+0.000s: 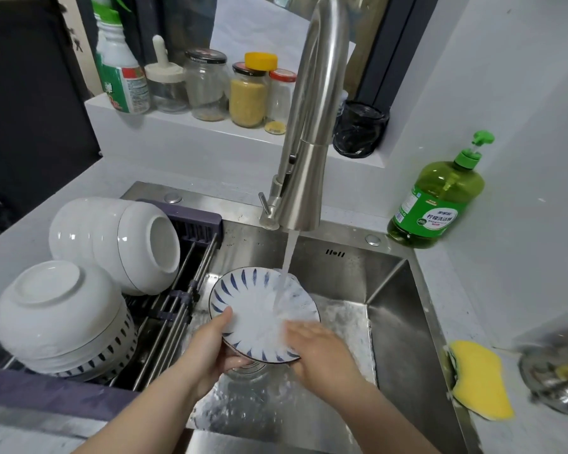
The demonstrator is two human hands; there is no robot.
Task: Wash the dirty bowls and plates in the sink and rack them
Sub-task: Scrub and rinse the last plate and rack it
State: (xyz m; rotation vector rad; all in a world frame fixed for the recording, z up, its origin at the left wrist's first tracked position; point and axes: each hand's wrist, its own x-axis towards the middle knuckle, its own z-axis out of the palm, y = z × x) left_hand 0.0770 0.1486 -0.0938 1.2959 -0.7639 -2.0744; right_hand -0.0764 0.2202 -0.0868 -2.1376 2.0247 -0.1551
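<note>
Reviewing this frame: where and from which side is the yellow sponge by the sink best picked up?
Pinch the sponge across its short width, near the middle, coming straight down from above. It lies flat on the counter right of the sink, long and narrow, with both long edges free, so fingers can probably close on them.

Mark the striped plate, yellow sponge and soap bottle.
striped plate [254, 317], head view, bare centre left of the water stream.
yellow sponge [479, 380], head view, middle of its top face.
soap bottle [450, 185], head view, green body above the label.
</note>
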